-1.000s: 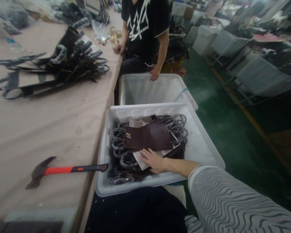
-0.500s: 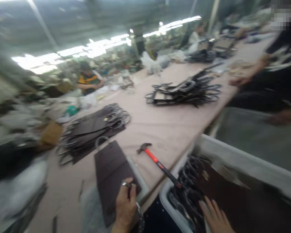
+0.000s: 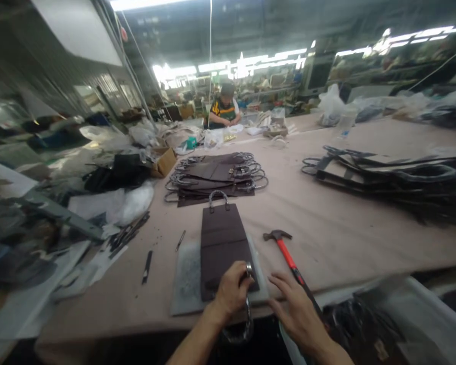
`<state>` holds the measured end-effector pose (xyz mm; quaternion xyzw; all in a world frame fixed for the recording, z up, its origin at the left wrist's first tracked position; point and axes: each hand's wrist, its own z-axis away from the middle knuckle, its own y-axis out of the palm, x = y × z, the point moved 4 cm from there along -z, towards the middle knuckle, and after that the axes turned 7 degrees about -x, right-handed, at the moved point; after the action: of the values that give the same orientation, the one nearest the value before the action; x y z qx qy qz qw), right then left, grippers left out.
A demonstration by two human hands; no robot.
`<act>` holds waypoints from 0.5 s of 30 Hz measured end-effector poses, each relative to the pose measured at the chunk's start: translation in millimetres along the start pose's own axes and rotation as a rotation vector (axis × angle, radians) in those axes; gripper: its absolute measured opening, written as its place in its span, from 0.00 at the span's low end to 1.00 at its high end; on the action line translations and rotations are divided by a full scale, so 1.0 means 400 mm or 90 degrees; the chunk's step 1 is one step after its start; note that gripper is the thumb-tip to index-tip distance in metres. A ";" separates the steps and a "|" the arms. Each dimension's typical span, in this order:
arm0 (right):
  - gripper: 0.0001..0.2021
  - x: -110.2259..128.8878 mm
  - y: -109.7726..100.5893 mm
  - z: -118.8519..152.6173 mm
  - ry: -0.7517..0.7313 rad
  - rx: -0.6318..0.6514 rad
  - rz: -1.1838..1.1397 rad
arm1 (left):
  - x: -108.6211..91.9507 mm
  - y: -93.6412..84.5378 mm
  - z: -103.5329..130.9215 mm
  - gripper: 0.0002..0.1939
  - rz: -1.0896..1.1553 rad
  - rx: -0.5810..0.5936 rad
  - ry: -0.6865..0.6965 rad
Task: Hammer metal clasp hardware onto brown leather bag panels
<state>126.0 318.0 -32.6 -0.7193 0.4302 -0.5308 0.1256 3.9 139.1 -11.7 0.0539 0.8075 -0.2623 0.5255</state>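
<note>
A dark brown bag panel (image 3: 224, 235) lies on a grey slab (image 3: 186, 284) at the table's front edge. One looped handle stands at its far end, and another wrapped handle (image 3: 238, 337) hangs over the near edge. My left hand (image 3: 233, 286) is closed at the panel's near right corner, pinching a small shiny metal piece (image 3: 249, 268). My right hand (image 3: 298, 309) has its fingers apart and holds nothing, just right of the slab. Beside it lies a claw hammer (image 3: 287, 253) with a red and black handle, its head pointing away.
Stacked brown panels with handles (image 3: 216, 175) lie behind the slab; a larger dark stack (image 3: 387, 177) is at right. A cutter (image 3: 147, 267) lies at left. A white bin (image 3: 437, 304) stands lower right. A person (image 3: 224, 109) sits across the table.
The view has swung left. My right hand has moved from the bin to beside the slab and hammer. My left hand stays at the panel, still pinching the metal piece.
</note>
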 end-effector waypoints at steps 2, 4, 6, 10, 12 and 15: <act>0.25 0.082 0.097 -0.044 -0.055 0.045 -0.027 | 0.007 -0.005 0.003 0.08 -0.001 0.007 0.006; 0.27 0.110 0.157 -0.061 -0.059 0.060 -0.060 | 0.020 -0.004 0.007 0.08 0.015 0.012 -0.004; 0.26 0.109 0.180 -0.059 -0.043 0.061 -0.079 | 0.034 -0.004 0.002 0.08 0.049 -0.010 -0.053; 0.25 0.097 0.175 -0.046 -0.028 0.045 -0.069 | 0.052 -0.057 -0.049 0.17 0.324 -0.238 -0.250; 0.25 0.095 0.173 -0.045 -0.031 0.041 -0.064 | 0.054 -0.123 -0.084 0.24 0.442 -0.344 -0.275; 0.25 0.091 0.179 -0.048 -0.025 0.050 -0.061 | 0.071 -0.276 -0.106 0.27 0.316 -0.367 -0.255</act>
<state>77.1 253.0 -46.4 -0.7439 0.3717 -0.5383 0.1369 -83.4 59.4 16.9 0.0454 0.6924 0.1033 0.7127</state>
